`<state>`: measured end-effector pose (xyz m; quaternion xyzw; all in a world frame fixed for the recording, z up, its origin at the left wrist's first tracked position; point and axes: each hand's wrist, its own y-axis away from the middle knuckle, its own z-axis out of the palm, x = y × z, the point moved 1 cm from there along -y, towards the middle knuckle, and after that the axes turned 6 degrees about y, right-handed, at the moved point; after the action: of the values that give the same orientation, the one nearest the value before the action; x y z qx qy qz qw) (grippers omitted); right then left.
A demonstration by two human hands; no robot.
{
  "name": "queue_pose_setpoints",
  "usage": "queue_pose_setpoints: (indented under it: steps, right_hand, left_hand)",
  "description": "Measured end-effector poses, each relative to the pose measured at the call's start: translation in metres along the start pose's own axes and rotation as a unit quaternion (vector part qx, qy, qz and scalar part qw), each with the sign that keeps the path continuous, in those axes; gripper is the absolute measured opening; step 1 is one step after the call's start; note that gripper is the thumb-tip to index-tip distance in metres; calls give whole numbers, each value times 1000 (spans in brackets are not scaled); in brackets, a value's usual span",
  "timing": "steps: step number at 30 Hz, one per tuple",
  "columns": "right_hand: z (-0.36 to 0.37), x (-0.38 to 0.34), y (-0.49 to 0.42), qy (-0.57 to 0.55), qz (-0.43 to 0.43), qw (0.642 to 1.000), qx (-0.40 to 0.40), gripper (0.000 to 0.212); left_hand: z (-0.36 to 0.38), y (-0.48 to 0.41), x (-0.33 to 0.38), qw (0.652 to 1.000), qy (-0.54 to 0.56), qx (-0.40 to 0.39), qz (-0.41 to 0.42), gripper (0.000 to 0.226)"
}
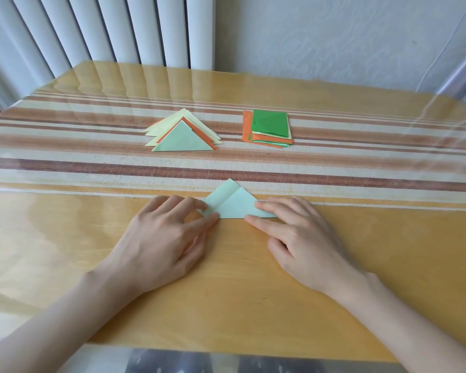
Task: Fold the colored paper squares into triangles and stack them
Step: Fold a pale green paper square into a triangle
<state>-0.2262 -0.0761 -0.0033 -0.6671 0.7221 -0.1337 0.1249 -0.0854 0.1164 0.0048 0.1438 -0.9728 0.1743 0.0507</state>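
Pale green paper triangle [234,207]: flat on the surface [226,292] near its front edge, apex pointing away, long fold edge running left to right. Both end corners are hidden under fingers. Left hand [162,238] and right hand [299,238]: fingers extended, pressing the ends down, gripping nothing. Beyond, on the striped cloth [92,168]: stack of folded triangles [183,140] at left, stack of unfolded squares [271,123] at right, dark green on top.

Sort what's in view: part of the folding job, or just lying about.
Job: pale green paper, held flat by left hand and right hand; stack of folded triangles; pile of unfolded squares.
Lying about: striped cloth; white vertical slats.
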Motion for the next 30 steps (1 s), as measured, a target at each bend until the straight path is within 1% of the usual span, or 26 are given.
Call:
queue_pose_setpoints:
  steps: [6,10,13,15,16,18,20,21,23,24,27,30]
  right_hand:
    - [-4,4,6,29,17,998,44,46]
    - [-5,10,9,36,53,994,89,41]
    - [-8,12,9,52,70,989,123,37]
    - [-10,7,4,34,68,989,125,34]
    - [-10,3,-1,12,73,990,120,32]
    - [-10,-4,-11,-45,108,989,95,31]
    - [-7,-9,-23,-81,153,984,48,35]
    - [-5,-9,-29,-86,169,982,16,36]
    - [-1,-9,-40,-92,188,977,-41,39]
    - [-1,-10,-43,-100,194,974,-55,41]
    - [-3,-15,-46,-130,212,967,-64,41]
    - [-5,-19,-43,-128,212,967,-64,38]
  left_hand:
    - [-2,4,0,998,50,12,-21,37]
    - [-2,4,1,998,61,14,-24,37]
    - [-1,3,2,997,66,24,-27,31]
    - [0,3,1,997,64,36,-35,26]
    - [1,3,-1,995,70,47,-53,27]
    - [3,1,-7,984,98,69,-131,42]
    - [6,-3,-14,968,122,59,-212,62]
    - [8,-5,-15,963,123,47,-234,68]
    - [12,-9,-15,960,131,38,-244,71]
    - [13,-12,-13,959,139,41,-244,70]
    - [17,-19,-10,957,166,43,-235,67]
    - [17,-25,-12,946,228,22,-231,59]
